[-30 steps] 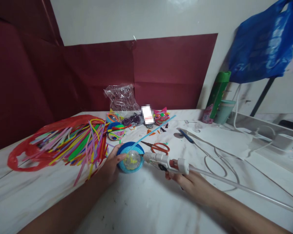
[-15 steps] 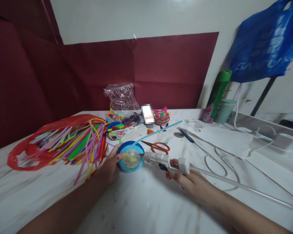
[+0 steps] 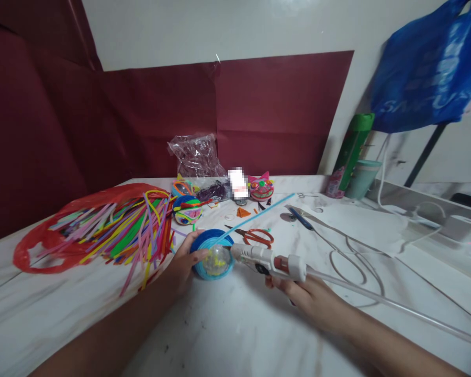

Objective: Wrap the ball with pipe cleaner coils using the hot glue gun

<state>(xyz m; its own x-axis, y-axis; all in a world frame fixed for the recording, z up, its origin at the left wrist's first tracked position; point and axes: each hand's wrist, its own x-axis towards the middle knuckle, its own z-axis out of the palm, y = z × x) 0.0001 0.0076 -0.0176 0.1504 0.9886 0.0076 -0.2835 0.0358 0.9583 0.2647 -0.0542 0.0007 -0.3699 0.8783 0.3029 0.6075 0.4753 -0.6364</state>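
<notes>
My left hand is closed on the side of a clear plastic ball partly wrapped in rings of blue pipe cleaner. Yellow bits show through its bare part. From the ball a loose light-blue pipe cleaner sticks out up and to the right. Wrapped around the handle of a white hot glue gun is my right hand. The gun's dark nozzle touches or nearly touches the ball's right side. A long clear glue stick runs out of its back. Orange-handled scissors lie just behind the gun.
At left a red plastic bag holds many coloured pipe cleaners. Decorated balls and a crumpled clear bag stand behind. A blue pen-like tool, a cable, a green can and a cup are at right.
The ball has turned slightly in my left hand and sits a little to the right. The loose pipe cleaner shifted with it. The glue gun stays almost where it was.
</notes>
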